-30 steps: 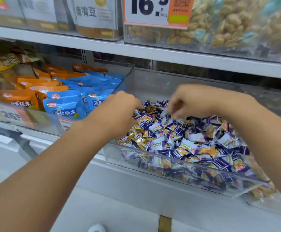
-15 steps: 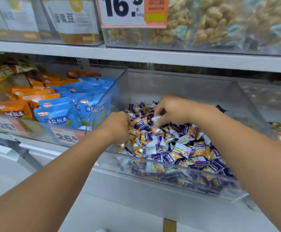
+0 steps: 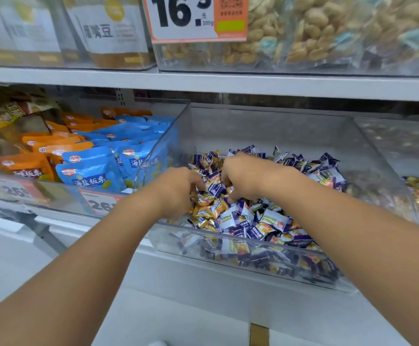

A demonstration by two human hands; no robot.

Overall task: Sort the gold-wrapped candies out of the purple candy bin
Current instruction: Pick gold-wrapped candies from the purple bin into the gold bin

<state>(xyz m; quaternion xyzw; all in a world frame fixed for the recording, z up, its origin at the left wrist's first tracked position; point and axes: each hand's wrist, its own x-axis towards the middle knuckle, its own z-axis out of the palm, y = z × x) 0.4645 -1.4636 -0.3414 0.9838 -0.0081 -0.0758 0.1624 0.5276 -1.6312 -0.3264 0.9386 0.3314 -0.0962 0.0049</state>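
digging into the bin (image 3: pixel 258 255), both hands work the left side of the pile. the left hand (image 3: pixel 178 189) has its fingers curled down among the gold candies (image 3: pixel 204 211) near the bin's left wall; whether it actually pinches one i cannot tell. the right hand (image 3: pixel 245 178) is curled too, fingertips buried in the purple candies (image 3: pixel 273 221) just right of the left hand, and its hold is equally hidden. the gold ones look small, light and crinkly, probably slick in foil, so a pinch on a twisted wrapper end or across the middle should suit. they show shiny gold wrap with an orange panel, clustered at the bin's front left, mixed among purple-and-white pieces. more gold candy lies beyond the bin's right wall.
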